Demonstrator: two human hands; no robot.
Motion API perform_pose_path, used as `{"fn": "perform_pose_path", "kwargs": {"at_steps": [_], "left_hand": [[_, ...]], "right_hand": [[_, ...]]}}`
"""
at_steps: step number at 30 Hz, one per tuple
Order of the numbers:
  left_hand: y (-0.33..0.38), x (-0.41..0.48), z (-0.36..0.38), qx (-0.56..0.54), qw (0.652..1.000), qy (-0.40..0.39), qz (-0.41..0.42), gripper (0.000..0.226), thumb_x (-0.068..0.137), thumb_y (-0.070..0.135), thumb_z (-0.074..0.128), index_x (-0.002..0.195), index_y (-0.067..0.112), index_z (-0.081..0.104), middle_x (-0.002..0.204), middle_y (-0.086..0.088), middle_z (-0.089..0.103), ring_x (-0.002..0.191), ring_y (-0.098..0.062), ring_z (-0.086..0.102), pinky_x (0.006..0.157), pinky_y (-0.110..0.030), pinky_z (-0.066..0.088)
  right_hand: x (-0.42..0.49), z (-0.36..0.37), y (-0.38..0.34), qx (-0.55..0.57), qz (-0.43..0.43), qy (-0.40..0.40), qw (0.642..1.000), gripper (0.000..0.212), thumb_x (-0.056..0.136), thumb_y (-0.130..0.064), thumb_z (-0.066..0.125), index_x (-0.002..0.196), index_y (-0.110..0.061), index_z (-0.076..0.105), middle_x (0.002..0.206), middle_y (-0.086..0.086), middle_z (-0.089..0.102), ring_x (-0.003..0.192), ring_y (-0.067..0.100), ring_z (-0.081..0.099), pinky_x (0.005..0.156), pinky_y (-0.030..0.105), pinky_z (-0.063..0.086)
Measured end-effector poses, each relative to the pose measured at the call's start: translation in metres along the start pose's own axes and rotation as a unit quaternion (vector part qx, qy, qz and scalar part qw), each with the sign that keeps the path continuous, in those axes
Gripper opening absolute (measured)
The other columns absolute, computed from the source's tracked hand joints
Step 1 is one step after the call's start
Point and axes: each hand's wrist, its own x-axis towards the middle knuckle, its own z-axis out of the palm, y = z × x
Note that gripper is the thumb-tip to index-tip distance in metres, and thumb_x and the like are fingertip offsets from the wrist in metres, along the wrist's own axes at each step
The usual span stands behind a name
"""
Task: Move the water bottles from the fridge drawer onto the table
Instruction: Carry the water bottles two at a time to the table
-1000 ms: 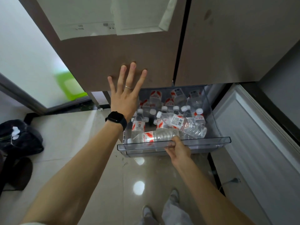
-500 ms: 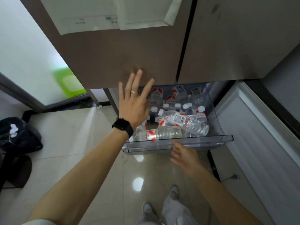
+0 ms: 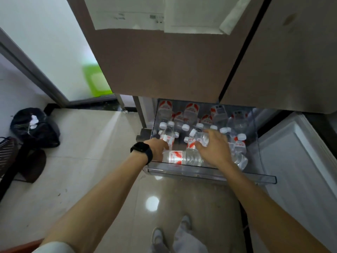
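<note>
Now both my arms reach down into the pulled-out fridge drawer [image 3: 209,175], a clear plastic bin that sticks out beneath the brown fridge doors [image 3: 164,70]. All the water bottles [image 3: 240,143] are inside it: small clear ones with white caps and red-and-white labels, most standing upright towards the back and the right, a few lying on their sides at the front.

My right hand [image 3: 215,148] is over the middle of the drawer and curls round a tilted bottle [image 3: 200,139]. The thumb [image 3: 198,148] is on its near side, my fingers [image 3: 212,133] are over its far side, and its white cap points up and to the left.

My left hand [image 3: 157,147], with a black smartwatch [image 3: 143,151] on the wrist, is down at the front left corner. It covers the cap end of a lying bottle [image 3: 184,157], which rests along the drawer's front wall with its label facing up. The fingers bend downward there, but they are hidden behind the hand, so I cannot tell whether they grip the bottle or only rest on it.

Sheets of paper [image 3: 191,13] are stuck high on the left fridge door. A white panel [image 3: 300,170] stands just to the right of the drawer. Below me the glossy beige floor tiles [image 3: 91,161] show my light shoes [image 3: 158,236], and a black bag [image 3: 34,126] sits well off to the left by the wall.
</note>
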Motion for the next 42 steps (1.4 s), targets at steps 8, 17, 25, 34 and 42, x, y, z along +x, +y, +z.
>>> {"fn": "perform_pose_path", "kwargs": {"at_steps": [8, 17, 25, 34, 42], "left_hand": [[0.016, 0.019, -0.024, -0.015, 0.987, -0.159, -0.021, 0.062, 0.092, 0.022, 0.066, 0.15, 0.025, 0.045, 0.158, -0.003, 0.038, 0.144, -0.025, 0.036, 0.112, -0.039, 0.035], [0.029, 0.028, -0.028, -0.043, 0.972, -0.225, -0.051, 0.092, 0.084, 0.056, 0.073, 0.158, 0.03, 0.027, 0.166, 0.0, 0.022, 0.153, -0.028, 0.018, 0.121, -0.048, 0.021], [0.046, 0.005, -0.055, 0.05, 0.997, -0.042, 0.031, 0.085, 0.072, 0.056, 0.084, 0.142, 0.034, 0.041, 0.136, 0.001, 0.055, 0.119, -0.027, 0.055, 0.094, -0.039, 0.049], [0.078, -0.019, -0.067, 0.005, 0.978, 0.111, 0.176, 0.087, 0.067, 0.049, 0.089, 0.134, 0.031, 0.037, 0.121, -0.003, 0.063, 0.1, -0.026, 0.064, 0.081, -0.044, 0.058], [0.104, -0.007, -0.011, -0.451, 0.858, 0.213, 0.125, 0.072, 0.068, 0.036, 0.09, 0.127, 0.028, 0.05, 0.122, 0.006, 0.06, 0.106, -0.011, 0.062, 0.085, -0.027, 0.055]], "right_hand": [[0.048, 0.022, 0.014, -0.16, 0.01, -0.091, 0.983, 0.076, 0.078, -0.041, 0.069, 0.144, -0.021, 0.038, 0.146, 0.012, 0.044, 0.136, 0.036, 0.038, 0.107, 0.055, 0.036], [0.05, 0.026, 0.021, -0.145, -0.022, -0.07, 0.987, 0.074, 0.078, -0.042, 0.07, 0.142, -0.019, 0.043, 0.143, 0.012, 0.048, 0.134, 0.036, 0.041, 0.105, 0.054, 0.041], [0.022, -0.001, 0.042, 0.008, -0.091, 0.037, 0.995, 0.055, 0.078, -0.031, 0.079, 0.128, -0.017, 0.061, 0.125, 0.008, 0.063, 0.113, 0.031, 0.057, 0.096, 0.039, 0.044], [-0.036, -0.056, 0.072, 0.253, -0.04, 0.16, 0.953, 0.054, 0.075, -0.021, 0.087, 0.122, -0.029, 0.062, 0.113, -0.018, 0.062, 0.1, -0.005, 0.058, 0.087, 0.015, 0.044], [-0.05, -0.049, 0.108, 0.296, 0.058, 0.139, 0.943, 0.059, 0.077, -0.027, 0.086, 0.129, -0.02, 0.059, 0.119, -0.002, 0.065, 0.101, 0.016, 0.064, 0.08, 0.023, 0.055]]}}
